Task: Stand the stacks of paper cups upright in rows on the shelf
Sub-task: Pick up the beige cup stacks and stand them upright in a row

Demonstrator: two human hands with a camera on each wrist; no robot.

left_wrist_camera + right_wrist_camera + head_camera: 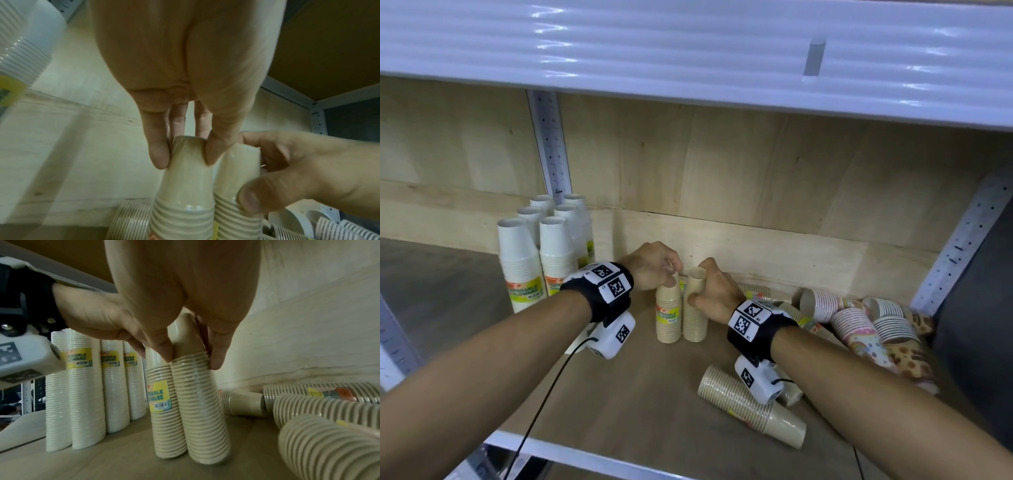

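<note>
On shelf [619, 394] — hands [654, 265] pinch two upright beige stacks [669, 313].

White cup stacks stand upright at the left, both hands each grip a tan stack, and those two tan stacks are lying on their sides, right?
Not quite. The head view shows both tan stacks standing upright side by side, left hand and right hand gripping their tops.

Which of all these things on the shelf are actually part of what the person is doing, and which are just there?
Part of the job:
- left hand gripping one beige stack
- right hand gripping the second beige stack
- white stacks, already upright
- fallen beige stack
- patterned stacks, lying down

Just there:
- upper shelf
- metal upright
</note>
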